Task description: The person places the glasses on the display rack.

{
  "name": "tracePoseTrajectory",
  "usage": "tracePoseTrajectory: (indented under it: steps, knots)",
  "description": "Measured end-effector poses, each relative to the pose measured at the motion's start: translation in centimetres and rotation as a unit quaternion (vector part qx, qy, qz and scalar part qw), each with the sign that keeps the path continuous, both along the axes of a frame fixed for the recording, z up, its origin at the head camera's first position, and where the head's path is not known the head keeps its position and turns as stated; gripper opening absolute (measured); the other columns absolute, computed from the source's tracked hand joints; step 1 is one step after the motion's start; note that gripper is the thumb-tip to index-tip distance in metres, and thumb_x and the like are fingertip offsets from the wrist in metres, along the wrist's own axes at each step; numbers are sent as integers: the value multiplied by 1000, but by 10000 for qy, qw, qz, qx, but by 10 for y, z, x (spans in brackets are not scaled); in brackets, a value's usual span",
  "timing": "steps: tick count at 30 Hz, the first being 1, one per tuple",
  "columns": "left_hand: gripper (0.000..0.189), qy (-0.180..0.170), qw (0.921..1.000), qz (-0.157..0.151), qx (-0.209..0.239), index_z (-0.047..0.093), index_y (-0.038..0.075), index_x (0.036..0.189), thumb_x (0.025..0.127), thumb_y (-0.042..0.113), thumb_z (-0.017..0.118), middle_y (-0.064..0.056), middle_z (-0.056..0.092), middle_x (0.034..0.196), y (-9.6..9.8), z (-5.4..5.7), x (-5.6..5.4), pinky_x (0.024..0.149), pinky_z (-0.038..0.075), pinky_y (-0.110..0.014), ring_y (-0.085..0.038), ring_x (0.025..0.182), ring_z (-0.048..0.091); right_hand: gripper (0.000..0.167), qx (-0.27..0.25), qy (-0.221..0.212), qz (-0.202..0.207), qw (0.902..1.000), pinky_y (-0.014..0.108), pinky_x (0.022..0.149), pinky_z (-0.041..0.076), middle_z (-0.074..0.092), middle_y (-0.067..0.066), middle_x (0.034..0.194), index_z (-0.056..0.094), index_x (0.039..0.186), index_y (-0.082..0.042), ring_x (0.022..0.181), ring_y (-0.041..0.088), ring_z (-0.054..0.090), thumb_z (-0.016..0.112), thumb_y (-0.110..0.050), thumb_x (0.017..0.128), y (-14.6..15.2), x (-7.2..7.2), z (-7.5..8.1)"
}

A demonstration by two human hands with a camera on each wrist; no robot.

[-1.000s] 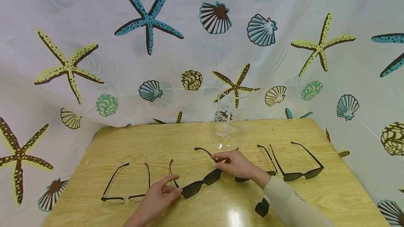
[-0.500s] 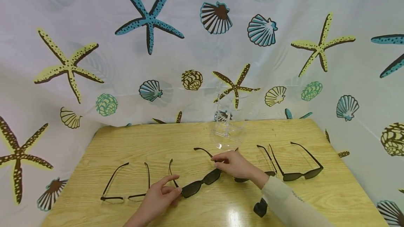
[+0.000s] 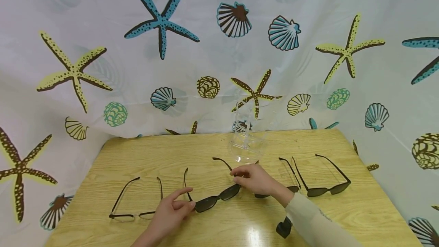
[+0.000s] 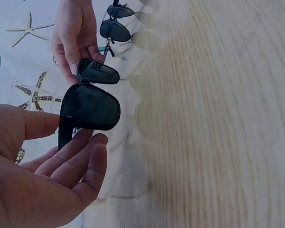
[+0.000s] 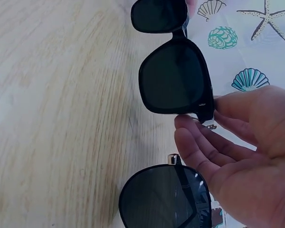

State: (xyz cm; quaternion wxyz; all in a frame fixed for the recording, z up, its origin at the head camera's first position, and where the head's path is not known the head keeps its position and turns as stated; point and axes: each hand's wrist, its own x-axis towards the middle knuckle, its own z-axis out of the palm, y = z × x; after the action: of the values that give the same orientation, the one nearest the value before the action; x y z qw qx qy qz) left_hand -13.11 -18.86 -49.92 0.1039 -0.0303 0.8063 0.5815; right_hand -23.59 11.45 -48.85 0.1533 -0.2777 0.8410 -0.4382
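A pair of black sunglasses [image 3: 206,204] with dark lenses is in the middle of the table, its temples unfolded and pointing away. My left hand [image 3: 173,210] pinches its left front corner by the hinge. At the opposite hinge, my right hand [image 3: 255,180] grips the frame between thumb and fingers. In the left wrist view, the near lens [image 4: 90,107] faces the camera, and the left hand's fingers [image 4: 92,164] curl below the corner. The right wrist view has the right hand [image 5: 247,147] at the other corner; a second pair of sunglasses [image 5: 164,197] lies just beside it.
Clear-rimmed glasses [image 3: 133,215] with dark temples lie left. Right of my right hand are partly hidden sunglasses [image 3: 294,189] and another pair [image 3: 329,191]. A transparent stand [image 3: 247,144] is behind. A small black object [image 3: 284,227] shows beside the sleeve. Patterned cloth [image 3: 205,48] surrounds the table.
The left end of the sunglasses has shifted slightly away and to the left with my left hand, so the frame sits less slanted. My right hand stays nearly in place.
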Motion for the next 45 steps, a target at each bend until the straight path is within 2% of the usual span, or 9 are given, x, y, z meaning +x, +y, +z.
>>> tracePoseTrajectory:
  steps: [6, 14, 19, 22, 26, 32, 41, 45]
  knots:
    - [53, 58, 9999, 80, 29, 55, 5, 152, 101, 12, 70, -17, 81, 108, -3, 2, -5, 73, 61, -37, -27, 89, 77, 31, -270, -151, -329, 9990, 29, 64, 55, 75, 19, 121, 72, 130, -2, 80, 38, 71, 62, -21, 107, 1, 3, 0]
    - [50, 125, 9993, 313, 143, 58, 9, 150, 102, 12, 69, -18, 80, 112, -5, 3, -18, 75, 62, -38, -26, 94, 77, 28, -730, -395, -764, 9936, 51, 73, 62, 77, 21, 102, 74, 124, 0, 77, 35, 74, 65, -19, 105, 2, 13, 2]
    - [50, 141, 9993, 268, 212, 57, 10, 152, 104, 14, 68, -18, 79, 116, -4, 8, -28, 78, 62, -38, -24, 101, 76, 24, -893, -434, -1099, 9890, 52, 73, 63, 76, 25, 106, 75, 121, -5, 79, 37, 75, 67, -19, 104, 3, 20, 1]
    - [50, 186, 9992, 264, 242, 57, 12, 152, 104, 15, 68, -17, 79, 117, -2, 10, -34, 79, 61, -37, -24, 104, 75, 22, -1016, -499, -1274, 9854, 53, 75, 63, 75, 27, 109, 75, 120, -5, 81, 42, 75, 68, -18, 104, 4, 24, 1]
    - [48, 365, 9988, 279, 168, 58, 13, 151, 104, 16, 68, -16, 79, 115, 3, 12, -42, 79, 60, -35, -24, 105, 74, 22, -1137, -477, -1515, 9807, 52, 74, 63, 75, 25, 105, 75, 119, -3, 81, 42, 75, 69, -16, 102, 6, 29, 3]
    - [44, 597, 9976, 294, 193, 60, 12, 149, 105, 13, 65, -16, 79, 116, 13, 16, -54, 79, 60, -34, -26, 109, 74, 18, -1250, -347, -1872, 9737, 48, 71, 64, 75, 26, 103, 75, 114, -1, 72, 27, 75, 71, -13, 101, 8, 32, 3]
    - [42, 637, 9972, 322, 213, 60, 10, 149, 107, 12, 62, -15, 79, 119, 28, 17, -73, 80, 58, -35, -28, 110, 75, 15, -1335, -346, -2219, 9653, 42, 66, 64, 76, 24, 101, 75, 111, -2, 67, 27, 75, 72, -12, 99, 16, 34, 3]
    - [42, 728, 9968, 250, 234, 60, 7, 149, 107, 13, 62, -17, 78, 121, 34, 17, -81, 78, 57, -33, -28, 110, 74, 16, -1372, -368, -2376, 9609, 38, 66, 64, 76, 23, 103, 75, 112, -3, 72, 31, 76, 73, -12, 99, 19, 32, 4]
